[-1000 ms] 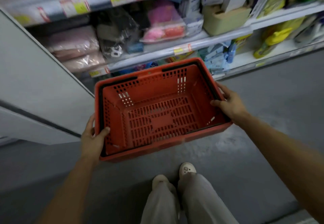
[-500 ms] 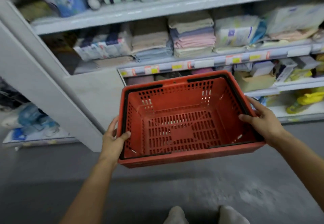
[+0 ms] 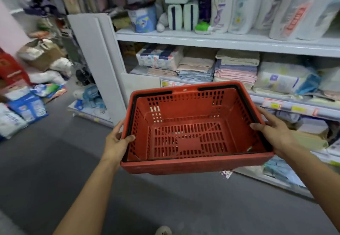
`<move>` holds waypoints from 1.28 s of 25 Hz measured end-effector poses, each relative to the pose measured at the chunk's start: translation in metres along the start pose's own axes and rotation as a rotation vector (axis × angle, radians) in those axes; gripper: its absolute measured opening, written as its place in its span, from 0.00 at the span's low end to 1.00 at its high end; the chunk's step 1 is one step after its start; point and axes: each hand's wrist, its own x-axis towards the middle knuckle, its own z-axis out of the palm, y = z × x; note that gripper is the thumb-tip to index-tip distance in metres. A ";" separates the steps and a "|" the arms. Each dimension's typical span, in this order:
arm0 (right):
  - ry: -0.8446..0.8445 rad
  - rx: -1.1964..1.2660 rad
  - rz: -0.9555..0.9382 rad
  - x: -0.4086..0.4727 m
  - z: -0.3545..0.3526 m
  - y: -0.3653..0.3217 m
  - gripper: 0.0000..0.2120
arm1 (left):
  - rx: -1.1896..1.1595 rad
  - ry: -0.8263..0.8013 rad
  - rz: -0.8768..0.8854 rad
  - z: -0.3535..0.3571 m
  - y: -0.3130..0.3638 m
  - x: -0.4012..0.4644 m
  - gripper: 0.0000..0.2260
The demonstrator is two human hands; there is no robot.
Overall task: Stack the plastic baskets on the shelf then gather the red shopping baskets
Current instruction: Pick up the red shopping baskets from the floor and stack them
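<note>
the red shopping basket (image 3: 191, 133) is held up in the air, mid-frame, above the grey floor (image 3: 46, 170) and just in front of the shelf (image 3: 220, 40) w/ folded towels (image 3: 236, 69) on the far right. left hand (image 3: 117, 142) grips the left short side, thumb hooked over the rim into the inside, fingers wrapped round the outer wall. right hand (image 3: 272, 131) grips the right short side the same way, thumb over the rim, fingers spread along the outside edge. the basket is empty, its mesh bottom showing clear through the slots, so prob light; one hand could likely carry it, two just keep it level. looks like stiff moulded plastic, slotted walls and a thick rolled rim, so shouldn't flex or crack under a firm squeeze. the rim is the best spot to hold: a lip to hook a thumb on, not slippery. black handles (image 3: 217, 88) lie folded flat round the rim; those would do for a one-hand carry. tapered walls suggest it'll nest into another of its kind, so keep it level and drop it straight in. no other red baskets in view here. far left on the floor: packets (image 3: 27, 107) and a cardboard box (image 3: 42, 54), well apart from the basket.
</note>
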 end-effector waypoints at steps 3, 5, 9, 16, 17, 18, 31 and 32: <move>-0.092 -0.009 -0.033 0.010 0.006 -0.012 0.29 | -0.016 0.098 -0.022 -0.009 0.001 -0.028 0.30; -0.169 -0.037 -0.061 0.019 0.018 -0.020 0.30 | -0.032 0.181 -0.042 -0.021 0.001 -0.043 0.30; -0.361 -0.091 -0.131 0.041 0.067 -0.036 0.29 | -0.094 0.333 -0.067 -0.055 0.001 -0.056 0.30; -0.571 -0.169 -0.122 0.085 0.216 -0.067 0.30 | -0.141 0.536 -0.082 -0.134 0.015 -0.029 0.29; -0.590 -0.167 -0.116 0.088 0.243 -0.071 0.30 | -0.153 0.570 -0.087 -0.148 0.017 -0.022 0.29; -0.617 -0.160 -0.105 0.091 0.275 -0.077 0.30 | -0.166 0.611 -0.092 -0.165 0.021 -0.013 0.29; -0.971 -0.154 -0.155 0.084 0.650 -0.174 0.30 | -0.220 0.976 -0.074 -0.386 0.076 0.112 0.29; -0.990 -0.158 -0.167 0.085 0.677 -0.181 0.30 | -0.228 1.004 -0.074 -0.398 0.080 0.123 0.29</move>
